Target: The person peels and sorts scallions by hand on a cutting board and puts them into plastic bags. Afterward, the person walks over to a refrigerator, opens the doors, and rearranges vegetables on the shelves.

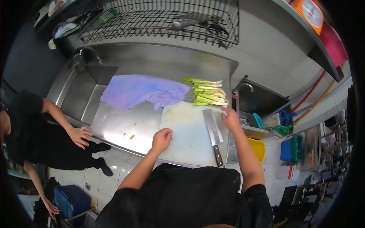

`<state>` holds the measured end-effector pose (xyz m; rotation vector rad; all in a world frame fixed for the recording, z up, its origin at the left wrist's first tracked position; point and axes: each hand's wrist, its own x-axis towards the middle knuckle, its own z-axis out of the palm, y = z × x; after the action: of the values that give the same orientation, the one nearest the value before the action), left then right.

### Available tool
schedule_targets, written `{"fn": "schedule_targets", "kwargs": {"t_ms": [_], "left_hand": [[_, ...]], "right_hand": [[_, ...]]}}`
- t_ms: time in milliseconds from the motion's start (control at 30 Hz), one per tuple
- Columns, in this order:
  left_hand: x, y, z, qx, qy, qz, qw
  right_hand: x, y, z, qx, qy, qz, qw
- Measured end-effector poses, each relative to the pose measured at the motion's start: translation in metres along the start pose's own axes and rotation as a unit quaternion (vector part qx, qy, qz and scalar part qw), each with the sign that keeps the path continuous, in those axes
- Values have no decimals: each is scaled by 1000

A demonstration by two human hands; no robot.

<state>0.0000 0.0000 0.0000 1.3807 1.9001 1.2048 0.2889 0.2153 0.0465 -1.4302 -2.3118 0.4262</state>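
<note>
My left hand [162, 140] is curled over the left part of the white cutting board [182, 127], with a tiny green bit by its fingertips; what it holds, if anything, is hidden. At the board's upper right, my right hand [230, 119] has its fingers closed, and a small whitish thing shows at their tips. Between my hands a cleaver [213, 127] lies flat on the board, its dark handle toward me. Just beyond the right hand, trimmed green onions [209, 92] lie in a pile, white ends to the right.
A purple cloth [140, 91] is spread on the steel counter [110, 121], with a few green scraps nearer me. Sinks flank the counter, left [78, 95] and right [253, 98]. A wire rack [152, 22] hangs above. Another person [34, 133] stands at left, one hand near the counter edge.
</note>
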Motion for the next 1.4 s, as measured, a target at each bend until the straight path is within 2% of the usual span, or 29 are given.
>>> {"fn": "schedule_targets", "kwargs": {"t_ms": [67, 100, 167, 233, 333, 400, 533, 600, 667, 733, 767, 833, 900, 1000, 1100, 1167, 1200, 1233, 1267, 1300, 1367, 1400], "left_hand": [[-32, 4, -13, -28, 9, -34, 999], [10, -21, -36, -22, 50, -11, 998], [-11, -32, -57, -15, 94, -22, 995], [-35, -35, -81, -12, 147, -72, 986], [-57, -30, -98, -27, 222, -124, 967], [-70, -24, -95, -47, 255, -151, 954], [-84, 2, -52, -117, 275, -132, 945], [-88, 21, -27, -121, 251, -133, 951], [-88, 32, -6, -140, 217, -123, 958], [-86, 44, 12, -171, 191, -113, 960], [-82, 51, 19, -206, 187, -99, 955], [-67, 78, 31, -280, 144, -104, 943], [-44, 112, 38, -305, 102, -130, 938], [-26, 143, 46, -317, 138, -148, 927], [-25, 149, 51, -327, 140, -104, 929], [-30, 150, 49, -412, 101, -57, 904], [-32, 153, 50, -413, 97, -55, 904], [-36, 157, 50, -427, 104, -59, 897], [-38, 161, 51, -440, 112, -63, 889], [-40, 166, 52, -441, 112, -62, 889], [-45, 173, 54, -383, 115, -54, 915], [-46, 175, 55, -384, 113, -55, 915]], "right_hand": [[15, 3, 13, -53, -19, -83, 995], [77, -8, 36, -71, 7, -107, 992], [86, -12, 45, -113, -35, -81, 990], [81, -23, 44, -125, -41, -83, 988], [92, -8, 54, -143, -39, -126, 981], [98, 3, 58, -141, -33, -147, 979], [100, 24, 62, -104, -51, -150, 982], [101, 36, 68, 3, -20, -170, 985], [96, 26, 52, 51, -9, -187, 981], [86, 9, 33, 155, -43, -154, 975], [69, -1, 25, 155, -44, -148, 976], [38, -31, 11, 336, -78, -154, 926], [-4, -68, -14, 322, -69, -199, 923], [-51, -98, -26, 321, -57, -264, 908], [-71, -99, -25, 338, -45, -285, 896], [-74, -94, -33, 340, -50, -322, 882], [-77, -91, -34, 338, -46, -321, 884], [-80, -89, -34, 465, -155, -219, 844], [-82, -88, -33, 574, -258, -109, 770], [-83, -88, -32, 573, -257, -110, 770], [-84, -89, -29, 677, -279, -64, 678], [-85, -91, -31, 677, -278, -63, 679]]}}
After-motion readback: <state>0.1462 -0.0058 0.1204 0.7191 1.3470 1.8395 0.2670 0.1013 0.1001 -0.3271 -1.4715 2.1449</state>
